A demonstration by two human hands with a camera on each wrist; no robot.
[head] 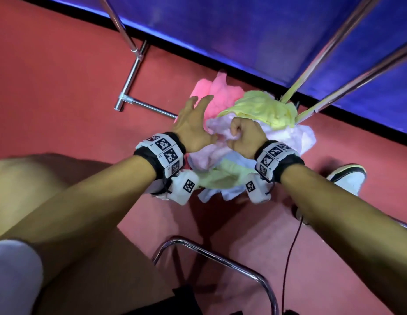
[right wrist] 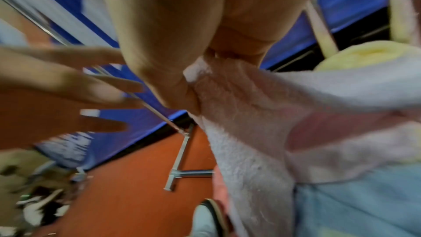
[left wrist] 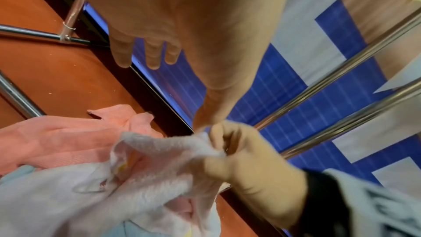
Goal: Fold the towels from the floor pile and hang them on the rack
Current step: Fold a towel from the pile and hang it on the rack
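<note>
A: Start at the left. What is that chrome tubing on the red floor point(head: 61, 76) for?

B: That is the foot of the rack point(head: 129, 87), with its upper rails slanting in at top right. It stands right beside the towel pile point(head: 232, 151), probably so each folded towel has only a short way to travel.

A: And the left hand point(head: 193, 126)?

B: It is spread, fingers straight and apart, holding nothing. It hovers at the pile's left edge, over the bright pink towel point(head: 218, 94). I judge it is reaching for a second corner, since one hand alone cannot spread a towel flat.

A: Then the middle?

B: The pale pink towel point(head: 223, 130) lies on top of the heap, between the two hands. The right hand point(head: 245, 137) is curled tight around a bunched edge of it; the left wrist view shows thumb and fingers pinching the cloth, pulled taut away from the heap.

A: Why grip an edge rather than a handful?

B: An edge lets the towel hang open once lifted, which makes the fold easier. That is my reading.

A: Further right?

B: A yellow towel point(head: 264, 108) sits on the far side of the pile, seemingly trailing from a rail. A white shoe point(head: 348, 178) stands just beside the pile.

A: Progress?

B: Early; most towels are on the floor.
</note>
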